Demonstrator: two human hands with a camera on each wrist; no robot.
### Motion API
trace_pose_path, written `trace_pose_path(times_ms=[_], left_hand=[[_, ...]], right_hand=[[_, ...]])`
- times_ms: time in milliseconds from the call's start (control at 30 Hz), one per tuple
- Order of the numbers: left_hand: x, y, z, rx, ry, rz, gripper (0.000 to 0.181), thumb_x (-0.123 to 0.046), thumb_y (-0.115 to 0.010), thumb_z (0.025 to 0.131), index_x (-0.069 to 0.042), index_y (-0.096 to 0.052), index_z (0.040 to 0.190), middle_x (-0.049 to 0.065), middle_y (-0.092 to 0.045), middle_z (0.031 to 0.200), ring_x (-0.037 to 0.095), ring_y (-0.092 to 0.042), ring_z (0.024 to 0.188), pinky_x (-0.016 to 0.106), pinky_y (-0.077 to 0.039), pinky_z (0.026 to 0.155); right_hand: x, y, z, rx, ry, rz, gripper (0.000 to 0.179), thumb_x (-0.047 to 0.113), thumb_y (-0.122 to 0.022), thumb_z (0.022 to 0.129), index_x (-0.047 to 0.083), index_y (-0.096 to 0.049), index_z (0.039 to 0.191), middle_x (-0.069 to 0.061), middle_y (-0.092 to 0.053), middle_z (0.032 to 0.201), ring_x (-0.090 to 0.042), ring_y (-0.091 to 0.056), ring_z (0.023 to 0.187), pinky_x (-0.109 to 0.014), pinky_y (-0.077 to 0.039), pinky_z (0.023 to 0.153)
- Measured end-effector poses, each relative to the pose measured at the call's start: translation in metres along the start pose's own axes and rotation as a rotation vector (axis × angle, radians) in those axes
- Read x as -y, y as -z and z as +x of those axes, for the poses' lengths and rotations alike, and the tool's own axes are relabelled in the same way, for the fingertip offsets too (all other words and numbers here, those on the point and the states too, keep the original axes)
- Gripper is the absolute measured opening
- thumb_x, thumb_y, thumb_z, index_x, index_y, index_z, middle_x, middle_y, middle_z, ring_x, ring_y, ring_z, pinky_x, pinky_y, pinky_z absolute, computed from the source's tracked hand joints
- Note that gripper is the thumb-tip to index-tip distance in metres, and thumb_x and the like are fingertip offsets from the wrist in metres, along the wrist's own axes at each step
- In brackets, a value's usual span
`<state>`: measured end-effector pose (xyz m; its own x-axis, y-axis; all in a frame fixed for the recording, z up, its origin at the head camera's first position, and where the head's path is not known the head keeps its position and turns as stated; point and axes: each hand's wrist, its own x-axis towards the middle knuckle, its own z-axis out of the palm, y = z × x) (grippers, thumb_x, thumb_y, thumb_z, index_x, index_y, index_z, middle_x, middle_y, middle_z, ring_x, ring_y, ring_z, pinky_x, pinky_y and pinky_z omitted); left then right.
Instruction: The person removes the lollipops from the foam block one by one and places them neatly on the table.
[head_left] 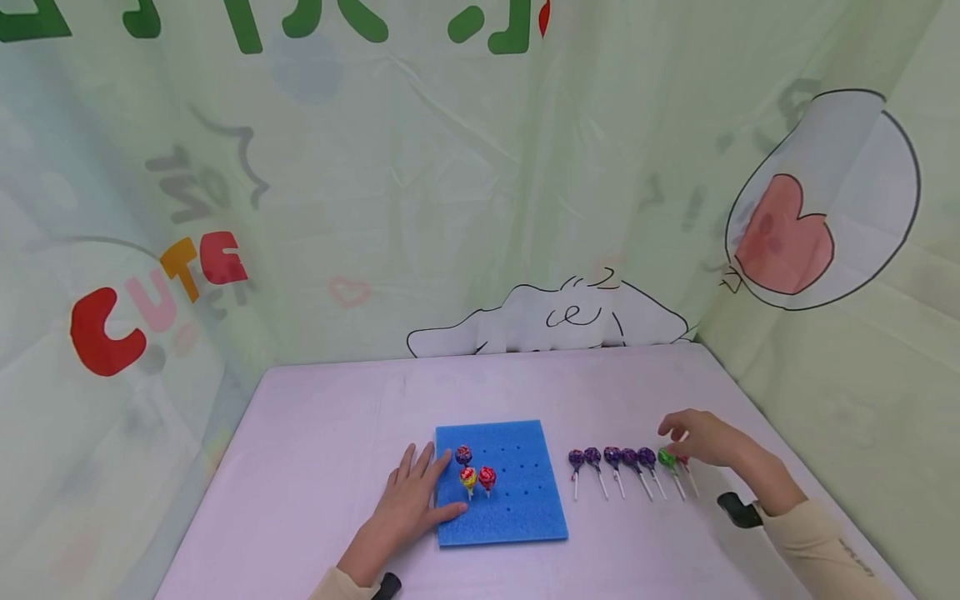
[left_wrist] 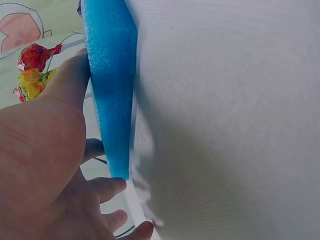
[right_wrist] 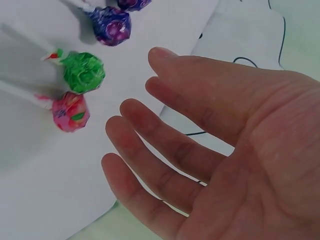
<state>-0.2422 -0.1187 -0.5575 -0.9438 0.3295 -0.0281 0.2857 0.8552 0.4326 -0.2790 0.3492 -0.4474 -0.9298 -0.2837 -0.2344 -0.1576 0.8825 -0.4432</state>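
Observation:
My left hand (head_left: 405,504) rests on the left edge of a blue foam board (head_left: 502,527), thumb and fingers spread. Three wrapped lollipops stand in the board: a dark purple-red one (head_left: 463,455), a yellow one (head_left: 468,477) and a red one (head_left: 487,477). Over the right end of a row of lollipops hovers my right hand (head_left: 708,437), fingers loosely bent and holding nothing. Nearest to it lie a green lollipop (right_wrist: 84,72) and a pink one (right_wrist: 71,112); in the right wrist view the fingertips are apart from both.
Several purple lollipops (head_left: 612,456) lie side by side right of the board, sticks pointing toward me. Small holes dot the foam. The white table (head_left: 337,425) is bordered by printed curtains (head_left: 480,183) at the back and sides.

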Motion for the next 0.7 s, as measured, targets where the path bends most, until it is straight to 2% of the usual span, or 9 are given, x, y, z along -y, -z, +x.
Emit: trace_pose_path(times_ms=[267,467,700], left_hand=[[0.001,0.0,0.001,0.001,-0.002,0.009,0.091,-0.07,-0.062,0.086,-0.019,-0.038,0.156,0.016,-0.024,0.166,0.047,-0.012,0.154,0.07,-0.023,0.116],[0.001,-0.001,0.001,-0.002,-0.004,0.017,0.091,-0.071,-0.06,0.086,-0.019,-0.038,0.156,0.016,-0.024,0.166,0.047,-0.012,0.154,0.07,-0.023,0.117],[0.001,-0.001,0.001,-0.005,-0.005,0.013,0.091,-0.071,-0.061,0.086,-0.018,-0.038,0.156,0.016,-0.025,0.166,0.047,-0.012,0.154,0.07,-0.023,0.117]], right_hand=[[0.01,-0.006,0.004,-0.031,0.009,-0.02,0.028,0.009,-0.071,0.091,-0.005,-0.065,0.114,-0.019,-0.067,0.103,-0.021,-0.062,0.084,-0.04,-0.057,0.071],[0.019,-0.013,0.005,-0.057,0.045,-0.015,0.026,0.009,-0.072,0.09,-0.004,-0.066,0.112,-0.016,-0.068,0.1,-0.021,-0.062,0.085,-0.035,-0.055,0.068],[0.033,-0.023,0.006,-0.094,0.071,-0.008,0.025,0.009,-0.073,0.089,-0.003,-0.067,0.11,-0.013,-0.068,0.098,-0.023,-0.063,0.086,-0.039,-0.055,0.071]])
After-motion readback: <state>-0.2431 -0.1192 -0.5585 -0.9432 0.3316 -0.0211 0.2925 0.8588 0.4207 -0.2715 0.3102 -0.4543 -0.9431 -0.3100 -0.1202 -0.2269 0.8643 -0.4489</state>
